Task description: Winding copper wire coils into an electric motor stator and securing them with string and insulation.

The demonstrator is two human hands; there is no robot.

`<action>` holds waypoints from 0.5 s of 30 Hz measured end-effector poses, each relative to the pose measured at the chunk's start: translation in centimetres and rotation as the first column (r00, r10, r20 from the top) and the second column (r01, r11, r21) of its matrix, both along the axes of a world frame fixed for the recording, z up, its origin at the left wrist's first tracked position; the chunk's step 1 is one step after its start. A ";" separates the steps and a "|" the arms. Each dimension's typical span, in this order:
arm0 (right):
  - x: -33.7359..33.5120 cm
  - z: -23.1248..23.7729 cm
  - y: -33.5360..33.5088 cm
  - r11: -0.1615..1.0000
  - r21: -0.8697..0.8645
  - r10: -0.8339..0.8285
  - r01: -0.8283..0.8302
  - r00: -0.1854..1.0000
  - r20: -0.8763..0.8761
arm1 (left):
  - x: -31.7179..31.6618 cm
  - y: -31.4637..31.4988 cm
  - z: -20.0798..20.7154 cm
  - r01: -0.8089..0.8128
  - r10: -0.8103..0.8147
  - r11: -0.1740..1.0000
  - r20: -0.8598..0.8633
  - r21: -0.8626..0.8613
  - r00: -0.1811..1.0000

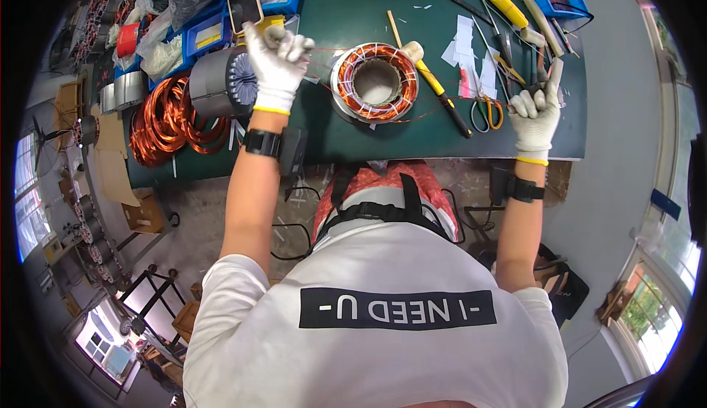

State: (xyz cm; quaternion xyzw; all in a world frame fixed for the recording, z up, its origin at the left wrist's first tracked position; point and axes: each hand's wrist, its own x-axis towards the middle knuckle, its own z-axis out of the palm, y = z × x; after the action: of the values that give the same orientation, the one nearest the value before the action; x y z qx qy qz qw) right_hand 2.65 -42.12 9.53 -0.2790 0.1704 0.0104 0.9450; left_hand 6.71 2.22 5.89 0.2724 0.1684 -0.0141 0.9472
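The copper-wound ring lay on the green table. To its left, the gloved left hand was raised with curled fingers; a thin reddish wire ran from the ring toward it, though whether the fingers pinched it I cannot tell. Well to the ring's right, the gloved right hand had one digit stretched out and others bent, its grip likewise unclear. Orange-handled scissors lay right of the ring, a grey cylinder left of it.
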 end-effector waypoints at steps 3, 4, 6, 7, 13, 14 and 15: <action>-0.6 2.0 0.9 0.979 -0.188 -0.085 0.081 0.996 -0.014 | -1.6 3.1 1.9 -0.025 0.028 0.999 0.109 -0.027 0.994; -0.7 2.3 0.9 0.984 -0.169 -0.052 0.063 0.996 0.068 | -2.4 4.4 2.4 -0.021 0.028 0.999 0.177 -0.042 0.984; -1.2 2.2 0.4 0.981 -0.163 -0.099 0.106 0.994 0.051 | -3.9 7.3 3.4 0.007 0.025 0.994 0.277 -0.113 0.960; -1.5 2.0 -0.3 0.982 -0.145 -0.112 0.123 0.990 0.086 | -5.0 8.7 3.8 -0.002 0.023 0.996 0.240 -0.088 0.971; -3.6 1.0 -3.9 0.599 -0.590 -0.625 0.542 0.776 0.079 | -10.5 13.9 8.1 -0.432 0.329 0.818 0.306 0.381 0.893; -3.9 0.5 -3.0 0.599 -0.759 -0.533 0.255 0.834 -0.141 | -10.7 13.0 8.0 -0.471 0.490 0.629 0.155 0.618 0.858; -4.6 -0.3 -1.0 0.416 -0.895 -0.426 -0.163 0.834 -0.350 | -10.7 11.0 7.0 -0.224 0.361 0.608 -0.014 0.762 0.932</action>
State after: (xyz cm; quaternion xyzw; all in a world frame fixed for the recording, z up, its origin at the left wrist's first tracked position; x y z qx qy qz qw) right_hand -1.94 -43.08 9.27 -0.7095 0.4244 -0.0839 0.5562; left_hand -4.00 13.19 12.86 0.6041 0.2796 0.1894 0.7218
